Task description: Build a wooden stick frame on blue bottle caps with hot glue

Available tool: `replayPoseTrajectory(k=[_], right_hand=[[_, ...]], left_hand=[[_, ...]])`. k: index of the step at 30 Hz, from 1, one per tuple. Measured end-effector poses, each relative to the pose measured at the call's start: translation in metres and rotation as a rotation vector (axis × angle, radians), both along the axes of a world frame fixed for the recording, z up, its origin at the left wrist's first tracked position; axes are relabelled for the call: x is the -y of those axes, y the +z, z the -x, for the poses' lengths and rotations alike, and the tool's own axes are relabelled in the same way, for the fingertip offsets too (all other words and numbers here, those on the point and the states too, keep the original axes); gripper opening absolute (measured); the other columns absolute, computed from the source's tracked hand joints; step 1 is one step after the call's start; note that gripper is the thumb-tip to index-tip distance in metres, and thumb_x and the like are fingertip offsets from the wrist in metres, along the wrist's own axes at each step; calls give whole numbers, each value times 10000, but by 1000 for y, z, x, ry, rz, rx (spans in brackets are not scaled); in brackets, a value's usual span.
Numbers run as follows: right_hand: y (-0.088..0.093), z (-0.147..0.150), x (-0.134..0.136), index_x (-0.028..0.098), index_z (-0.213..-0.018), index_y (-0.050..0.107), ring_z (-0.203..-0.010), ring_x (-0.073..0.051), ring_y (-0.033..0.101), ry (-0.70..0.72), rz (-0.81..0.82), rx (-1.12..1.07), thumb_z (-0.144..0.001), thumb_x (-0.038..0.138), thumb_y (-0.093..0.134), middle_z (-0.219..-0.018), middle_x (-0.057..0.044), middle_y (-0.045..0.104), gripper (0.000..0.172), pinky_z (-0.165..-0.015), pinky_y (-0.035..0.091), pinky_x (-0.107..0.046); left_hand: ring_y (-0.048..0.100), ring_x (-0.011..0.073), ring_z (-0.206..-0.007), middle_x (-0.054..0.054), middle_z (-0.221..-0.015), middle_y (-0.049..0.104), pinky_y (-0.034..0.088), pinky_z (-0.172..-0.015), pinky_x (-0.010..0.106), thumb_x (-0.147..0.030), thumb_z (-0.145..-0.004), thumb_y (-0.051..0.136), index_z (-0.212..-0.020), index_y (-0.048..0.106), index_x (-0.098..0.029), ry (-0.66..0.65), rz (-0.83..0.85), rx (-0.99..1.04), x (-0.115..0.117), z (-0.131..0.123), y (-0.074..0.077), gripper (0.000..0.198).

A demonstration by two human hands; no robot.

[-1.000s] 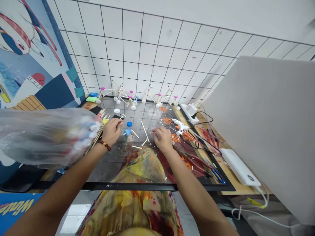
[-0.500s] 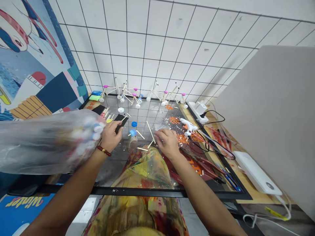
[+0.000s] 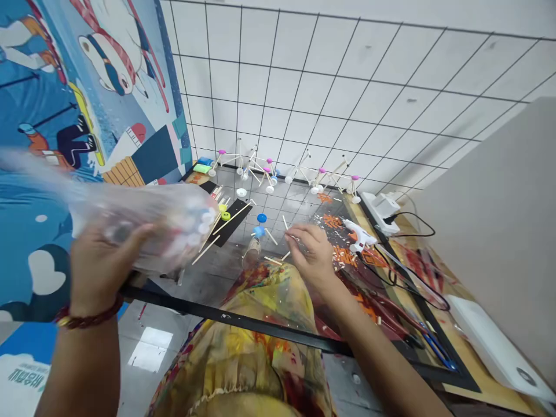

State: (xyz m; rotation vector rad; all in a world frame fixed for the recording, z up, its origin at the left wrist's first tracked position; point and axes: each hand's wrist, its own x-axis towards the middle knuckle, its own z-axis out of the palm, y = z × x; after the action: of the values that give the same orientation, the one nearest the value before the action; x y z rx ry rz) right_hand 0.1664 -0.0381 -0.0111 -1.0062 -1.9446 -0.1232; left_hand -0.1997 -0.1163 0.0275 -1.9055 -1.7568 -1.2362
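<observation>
My left hand point(image 3: 102, 260) grips a clear plastic bag point(image 3: 165, 223) full of white and coloured bottle caps at the table's left edge. My right hand point(image 3: 310, 252) rests on the glass table point(image 3: 226, 272) with its fingers curled, fingertips pinched near a thin wooden stick point(image 3: 284, 223). Between the hands stand a blue cap on a stick point(image 3: 259, 231) and a loose blue cap point(image 3: 261, 218). A yellow-green cap point(image 3: 225, 215) and long sticks point(image 3: 230, 218) lie on a black sheet by the bag's mouth.
Several stick-and-cap models point(image 3: 264, 171) line the tiled back wall. A white glue gun point(image 3: 360, 236), orange scraps, black cables and a power strip point(image 3: 382, 205) lie right of my hand. A grey board point(image 3: 490, 231) stands at the right. A painted wall is at left.
My left hand left the table top and drew back to the left edge, taking hold of the bag of caps. The view swung left. My right hand stayed near the sticks.
</observation>
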Motion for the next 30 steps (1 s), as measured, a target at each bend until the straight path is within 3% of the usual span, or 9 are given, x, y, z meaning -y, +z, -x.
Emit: replayPoseTrajectory(k=[4,6,8,13,16,19,24,28,30], right_hand=[[58,65,27,281,-1102,695,-1048,-228,618,255,42,75,-965,212,425,-1077,-69,692,311,-913,456,-405],[75,95,33,318,-1170,673,-1118,-218,587,530,53,332,-933,173,403,-1130,-34,687,388,-974,412,-402],[77,117,31,294,-1141,680,-1073,-200,592,694,63,531,-920,137,408,-1105,-21,702,384,-1015,352,-397],[46,131,12,173,-1088,691,-875,-217,606,537,211,730,-999,329,453,-876,-78,730,298,-951,288,-424],[25,136,8,154,-1050,717,-845,-245,606,462,233,855,-1000,363,455,-794,-106,735,339,-917,265,-446],[14,146,11,136,-865,769,-811,-265,622,324,282,921,-980,387,479,-748,-145,736,400,-927,253,-477],[23,162,18,153,-734,765,-776,-277,618,68,392,872,-925,263,555,-716,-150,723,304,-931,276,-521],[25,182,14,159,-955,741,-1040,-294,561,245,125,744,-937,141,489,-983,-150,719,254,-930,341,-461],[17,194,6,136,-995,726,-1044,-290,566,330,144,758,-950,189,492,-1031,-156,699,244,-878,388,-423]], left_hand=[[658,215,-774,46,-860,708,542,-696,345,-236,-900,490,-1024,668,-238,-412,157,-327,-10,-42,-15,218],[666,241,-830,84,-895,706,539,-715,364,-192,-890,459,-1002,672,-214,-447,240,-418,-8,-59,-23,241],[667,259,-864,98,-891,699,535,-720,368,-242,-892,508,-964,675,-207,-478,277,-445,0,-64,-28,185],[654,218,-753,83,-888,668,473,-602,300,-494,-873,616,-927,683,-238,-535,448,-445,23,-38,-20,270],[644,187,-676,76,-922,672,423,-545,277,-488,-942,485,-986,680,-248,-458,547,-425,29,-21,-17,312],[675,212,-713,101,-1002,699,422,-556,283,-357,-983,373,-1125,640,-245,-245,589,-400,30,-14,-21,323],[710,291,-705,129,-820,732,425,-541,307,-289,-984,337,-1255,584,-192,66,775,-437,27,-17,-32,380],[715,314,-698,146,-834,740,437,-530,312,-351,-950,426,-1423,455,-176,134,733,-489,24,-23,-37,506],[715,307,-696,143,-836,741,441,-534,305,-366,-927,464,-1422,455,-177,147,721,-482,23,-23,-38,530]])
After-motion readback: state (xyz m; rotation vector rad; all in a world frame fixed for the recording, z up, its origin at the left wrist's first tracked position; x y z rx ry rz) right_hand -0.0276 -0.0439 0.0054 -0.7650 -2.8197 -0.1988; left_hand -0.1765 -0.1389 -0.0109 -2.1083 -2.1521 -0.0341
